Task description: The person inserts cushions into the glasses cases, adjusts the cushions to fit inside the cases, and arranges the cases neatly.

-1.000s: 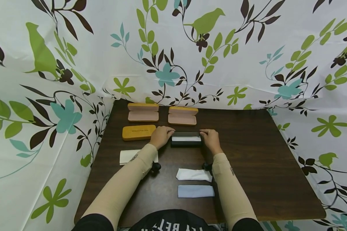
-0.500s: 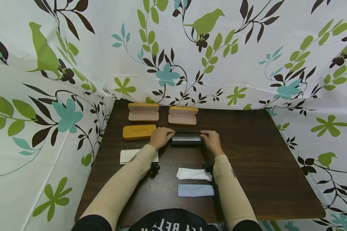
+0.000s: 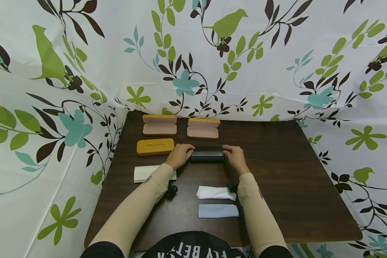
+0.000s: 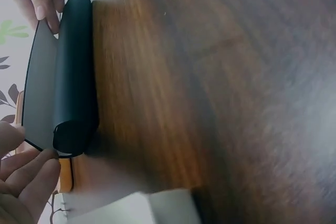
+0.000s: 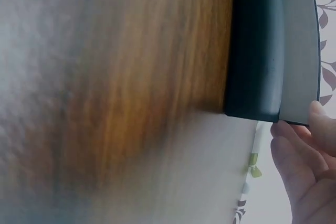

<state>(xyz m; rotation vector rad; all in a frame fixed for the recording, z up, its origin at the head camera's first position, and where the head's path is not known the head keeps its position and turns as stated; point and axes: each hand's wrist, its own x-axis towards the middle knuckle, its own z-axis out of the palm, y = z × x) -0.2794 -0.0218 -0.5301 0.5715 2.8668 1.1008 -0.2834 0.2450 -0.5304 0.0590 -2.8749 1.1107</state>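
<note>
In the head view, a dark glasses case (image 3: 208,156) sits at the middle of the table between my hands. Its grey-lined lid flap (image 4: 42,85) is partly raised in the left wrist view. My left hand (image 3: 180,156) pinches one end of that flap, thumb on the lining side and fingers by the case's end. At the opposite end, my right hand (image 3: 235,157) holds the flap's corner between thumb and fingers; the right wrist view shows the same dark case (image 5: 256,45). The case's inside is hidden now.
Behind stand two open yellow glasses cases with pink lining (image 3: 159,129) (image 3: 202,133). A closed yellow case (image 3: 155,147) is left of my left hand. Nearer lie a cream folded piece (image 3: 145,174), a white cloth (image 3: 215,192) and a blue cloth (image 3: 218,211).
The lid flap has tipped forward over the dark case, so the white inside no longer shows in the head view. Both hands have stayed at its ends, nearly in place.
</note>
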